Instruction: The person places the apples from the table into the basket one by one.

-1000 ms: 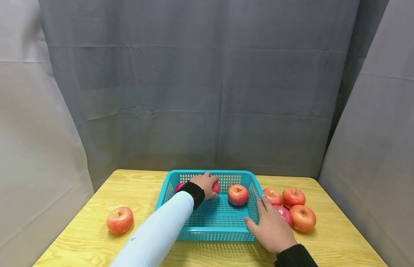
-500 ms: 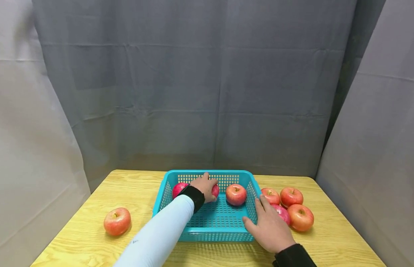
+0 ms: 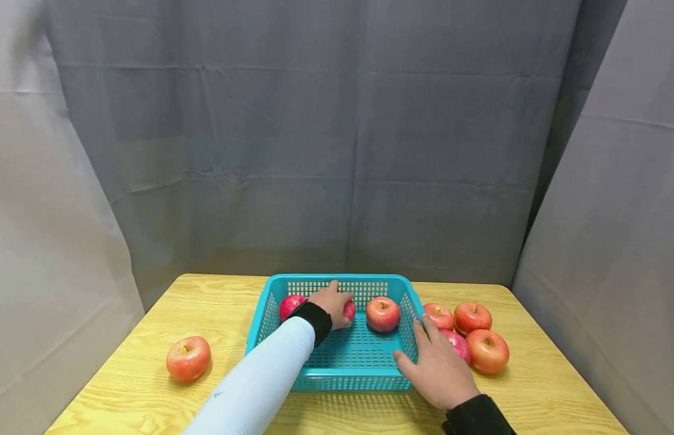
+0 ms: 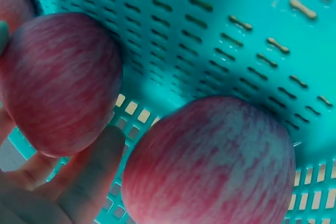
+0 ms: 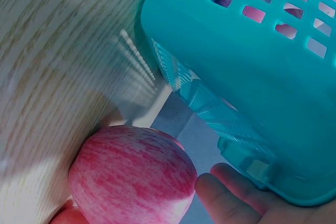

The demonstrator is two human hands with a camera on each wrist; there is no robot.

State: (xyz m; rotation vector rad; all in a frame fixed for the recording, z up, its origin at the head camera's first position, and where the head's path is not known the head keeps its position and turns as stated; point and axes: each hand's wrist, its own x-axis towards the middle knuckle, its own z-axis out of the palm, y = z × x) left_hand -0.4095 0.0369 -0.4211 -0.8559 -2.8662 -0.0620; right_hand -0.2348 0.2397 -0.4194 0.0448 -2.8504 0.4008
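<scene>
My left hand (image 3: 331,304) reaches inside the blue plastic basket (image 3: 364,380) and holds a red apple (image 4: 60,85), with fingers curled round its side in the left wrist view. A second, darker red apple (image 4: 210,166) lies close beside it in the basket, partly behind the wrist in the head view. To the right sits a third apple (image 3: 383,314), stem up. My right hand (image 3: 442,368) rests at the basket's right rim, fingers stretched along it and thumb spread toward the front corner. Just outside its fingers is a pinkish apple (image 5: 134,174).
Several apples (image 3: 488,350) cluster on the wooden table (image 3: 543,393) right of the basket. One apple (image 3: 188,358) stands alone at the left. Grey cloth (image 3: 293,151) hangs behind the table, with paler cloth on both sides.
The head view has shifted a little, so everything appears slightly farther left. Both hands stay almost still, the left on its apple and the right at the rim.
</scene>
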